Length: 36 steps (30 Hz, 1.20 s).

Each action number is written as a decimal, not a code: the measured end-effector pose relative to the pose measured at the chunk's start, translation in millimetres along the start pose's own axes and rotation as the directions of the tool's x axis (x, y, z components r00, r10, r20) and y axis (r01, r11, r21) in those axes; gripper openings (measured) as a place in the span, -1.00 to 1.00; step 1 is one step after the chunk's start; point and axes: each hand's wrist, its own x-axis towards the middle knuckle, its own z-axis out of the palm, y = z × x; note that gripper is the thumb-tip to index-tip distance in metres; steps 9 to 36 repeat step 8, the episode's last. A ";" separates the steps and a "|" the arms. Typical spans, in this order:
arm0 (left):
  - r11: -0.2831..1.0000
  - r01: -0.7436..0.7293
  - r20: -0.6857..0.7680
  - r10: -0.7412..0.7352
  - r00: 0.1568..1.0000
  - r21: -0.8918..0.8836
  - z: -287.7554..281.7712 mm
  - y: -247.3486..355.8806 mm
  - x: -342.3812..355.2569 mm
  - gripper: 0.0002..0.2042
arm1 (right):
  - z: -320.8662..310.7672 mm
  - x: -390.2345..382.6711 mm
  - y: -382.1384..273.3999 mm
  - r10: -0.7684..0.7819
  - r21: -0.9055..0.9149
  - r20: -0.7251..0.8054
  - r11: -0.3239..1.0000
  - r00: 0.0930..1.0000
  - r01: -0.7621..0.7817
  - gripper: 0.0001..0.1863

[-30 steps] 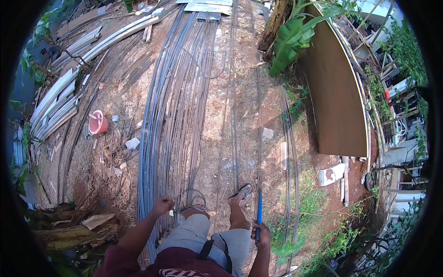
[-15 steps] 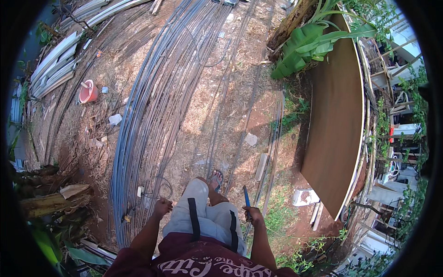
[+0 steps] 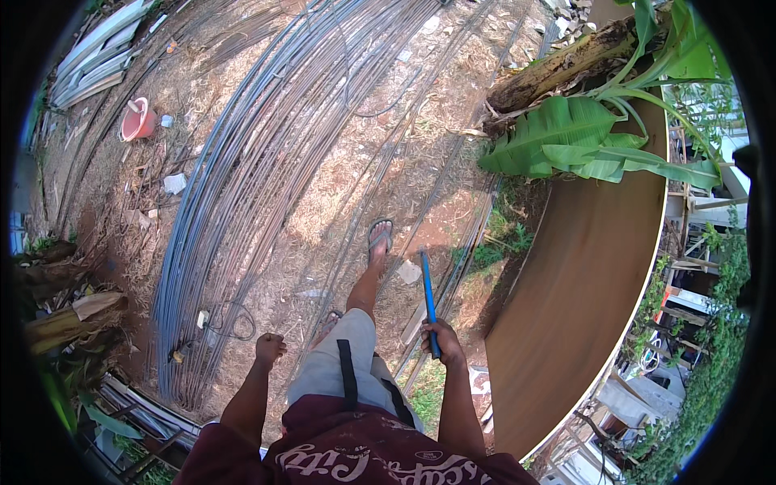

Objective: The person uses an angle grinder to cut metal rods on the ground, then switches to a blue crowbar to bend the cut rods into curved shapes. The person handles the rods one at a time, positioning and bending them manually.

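My right hand (image 3: 443, 340) is wrapped round the lower part of a long blue rod-shaped tool (image 3: 429, 293). The tool points forward, and its narrow end is darker; its exact kind I cannot make out. My left hand (image 3: 270, 348) hangs at my left side, fingers curled in, with nothing visible in it. Closest to that hand are a loop of thin wire or cable (image 3: 241, 321) and the long bundle of metal bars (image 3: 234, 202) on the ground. My sandalled foot (image 3: 380, 235) is stretched out ahead between thin bars.
A large curved-looking brown panel (image 3: 586, 267) stands along the right. Banana leaves (image 3: 558, 137) and a fallen-looking trunk (image 3: 558, 69) overhang its far end. To the left lie a red bucket (image 3: 138, 120) and stacked pale strips (image 3: 97, 61). A pale block (image 3: 414, 321) lies near my right hand.
I have stepped forward, one foot now well ahead. The blue tool has swung up and forward in my right hand and shows longer. The panel and leaves appear nearer.
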 end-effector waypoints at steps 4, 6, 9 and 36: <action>0.993 -0.077 0.102 0.086 0.991 -0.086 136.8 114.3 70.4 -0.88 | -14.9 55.0 -111.4 -0.007 -0.238 -0.010 0.971 1.000 0.004 -0.80; 0.986 -0.166 0.117 0.164 0.979 0.007 202.4 151.0 92.7 -0.83 | -25.6 77.9 -132.4 -0.069 -0.306 -0.026 0.950 0.997 0.057 -0.78; 0.989 -0.147 0.132 0.143 0.981 0.021 249.6 200.3 95.7 -0.79 | -25.9 94.9 -166.1 -0.069 -0.362 -0.062 0.931 0.996 0.042 -0.76; 0.989 -0.147 0.132 0.143 0.981 0.021 249.6 200.3 95.7 -0.79 | -25.9 94.9 -166.1 -0.069 -0.362 -0.062 0.931 0.996 0.042 -0.76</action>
